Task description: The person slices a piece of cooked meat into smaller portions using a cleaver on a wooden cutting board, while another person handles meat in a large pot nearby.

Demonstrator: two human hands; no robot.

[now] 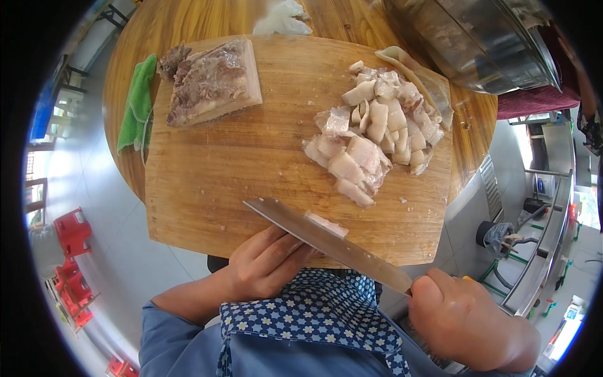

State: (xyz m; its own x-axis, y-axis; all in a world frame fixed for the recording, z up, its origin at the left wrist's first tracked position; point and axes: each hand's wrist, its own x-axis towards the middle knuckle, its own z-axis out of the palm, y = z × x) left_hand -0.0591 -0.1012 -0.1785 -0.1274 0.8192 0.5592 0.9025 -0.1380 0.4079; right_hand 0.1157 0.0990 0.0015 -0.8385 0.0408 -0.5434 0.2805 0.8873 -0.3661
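My right hand (459,315) grips the handle of a broad-bladed kitchen knife (330,242), its blade slanting up to the left over the near edge of a wooden cutting board (226,165). Beyond the blade lies a thin slice of pale meat (328,224). My left hand (271,264) rests at the board's near edge, fingers bent against the blade's near side; whatever they hold is hidden. A pile of cut fatty meat, apparently cooked pork (377,125), covers the board's right side. At the far left sits a large uncut slab of the meat (214,85).
The board stands on a round wooden table (330,16). A green cloth (136,103) lies left of it, with crumpled white material (282,19) behind. A large metal vessel (471,42) stands at the back right, near another person's arm (572,61). Red stools (73,231) are on the floor.
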